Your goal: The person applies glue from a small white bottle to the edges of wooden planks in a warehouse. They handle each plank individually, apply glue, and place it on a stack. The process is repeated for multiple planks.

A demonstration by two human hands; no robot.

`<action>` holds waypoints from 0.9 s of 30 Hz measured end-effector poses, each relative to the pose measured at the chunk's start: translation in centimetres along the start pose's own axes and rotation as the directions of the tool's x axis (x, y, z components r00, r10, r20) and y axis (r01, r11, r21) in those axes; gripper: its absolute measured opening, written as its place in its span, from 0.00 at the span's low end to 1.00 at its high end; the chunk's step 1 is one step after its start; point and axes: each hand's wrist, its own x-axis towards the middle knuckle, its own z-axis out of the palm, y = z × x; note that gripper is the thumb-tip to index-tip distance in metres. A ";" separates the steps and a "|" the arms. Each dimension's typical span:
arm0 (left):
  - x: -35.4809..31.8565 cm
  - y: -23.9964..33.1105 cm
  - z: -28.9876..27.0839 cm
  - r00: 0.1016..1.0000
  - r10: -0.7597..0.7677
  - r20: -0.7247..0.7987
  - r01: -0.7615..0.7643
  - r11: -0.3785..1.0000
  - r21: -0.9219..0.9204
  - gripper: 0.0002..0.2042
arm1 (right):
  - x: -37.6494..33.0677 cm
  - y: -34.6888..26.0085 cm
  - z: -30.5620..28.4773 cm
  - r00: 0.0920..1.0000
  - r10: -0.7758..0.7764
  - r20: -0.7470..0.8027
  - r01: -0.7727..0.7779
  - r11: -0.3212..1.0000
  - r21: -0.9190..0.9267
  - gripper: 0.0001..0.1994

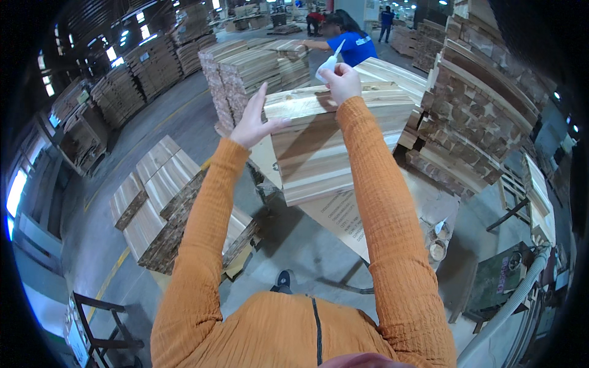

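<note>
My right hand (pixel 343 83) is closed around a small white squeeze bottle (pixel 328 69), its thin nozzle pointing up. That hand is over the far edge of a striped wooden panel (pixel 316 156), which lies on a cardboard-covered table (pixel 340 224). At the panel's far left corner is my left hand (pixel 257 122), its thumb stretched along the wood and its fingers extended apart. A pale strip of wood runs along the panel's far side, between both hands. Whether the nozzle has left anything on the wood cannot be made out.
Stacked wooden panels stand at the left (pixel 162 202), beyond the table (pixel 257 67) and high at the right (pixel 481 98). A person in a blue shirt (pixel 356 48) leans by the far stack. Another white-tipped bottle (pixel 440 227) and a round container (pixel 437 250) are at the table's right.
</note>
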 end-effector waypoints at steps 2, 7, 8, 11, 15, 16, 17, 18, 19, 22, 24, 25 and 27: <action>-1.0 0.1 1.1 0.997 -0.049 -0.067 0.047 0.998 -0.040 0.50 | 0.0 0.2 0.4 1.000 0.016 -0.016 -0.015 0.998 0.053 0.13; -1.6 -0.3 3.4 0.964 -0.137 -0.227 0.023 0.895 -0.445 0.48 | 0.4 0.3 1.0 0.999 -0.008 0.038 0.005 0.997 0.079 0.12; -1.6 -0.5 4.1 0.953 -0.166 -0.255 0.017 0.866 -0.500 0.48 | 0.3 0.3 1.1 0.998 0.001 0.059 -0.007 0.995 0.096 0.12; -1.9 -0.6 5.3 0.917 -0.193 -0.348 -0.038 0.829 -0.558 0.46 | -0.1 -0.4 1.0 0.992 0.060 0.107 -0.070 0.993 0.095 0.11; -1.8 -0.9 5.8 0.917 -0.150 -0.371 -0.077 0.845 -0.530 0.46 | 0.3 0.2 0.1 0.989 0.050 0.136 -0.063 0.993 0.095 0.11; -2.1 -1.0 5.6 0.921 -0.115 -0.372 -0.086 0.872 -0.481 0.46 | 0.2 0.1 0.1 0.987 0.058 0.150 -0.071 0.994 0.085 0.11; -2.3 -1.1 5.3 0.926 -0.079 -0.370 -0.096 0.897 -0.432 0.46 | -0.1 0.0 -0.1 0.985 0.067 0.162 -0.079 0.994 0.073 0.11; -2.5 -1.3 4.8 0.917 0.003 -0.400 -0.114 0.961 -0.254 0.47 | -0.2 -0.2 -0.1 0.983 0.071 0.170 -0.084 0.994 0.067 0.11; -2.6 -1.4 4.6 0.916 0.014 -0.400 -0.123 0.960 -0.250 0.47 | -0.5 -0.4 -0.2 0.981 0.080 0.176 -0.093 0.993 0.067 0.11; -2.7 -1.2 4.5 0.903 0.060 -0.424 -0.178 0.953 -0.244 0.48 | -1.6 -1.8 0.1 0.977 0.120 0.178 -0.127 0.992 0.026 0.10; -3.1 -0.8 3.9 0.922 0.066 -0.381 -0.139 0.976 -0.167 0.47 | -1.8 -1.8 0.1 0.979 0.106 0.175 -0.106 0.994 -0.011 0.10; -3.2 -0.6 3.8 0.931 0.073 -0.358 -0.127 0.983 -0.130 0.46 | -1.8 -1.8 -0.1 0.981 0.097 0.169 -0.092 0.995 -0.033 0.10; -3.0 -0.5 3.6 0.929 0.086 -0.360 -0.130 0.987 -0.098 0.45 | -1.9 -1.9 -0.3 0.982 0.100 0.160 -0.094 0.995 -0.045 0.10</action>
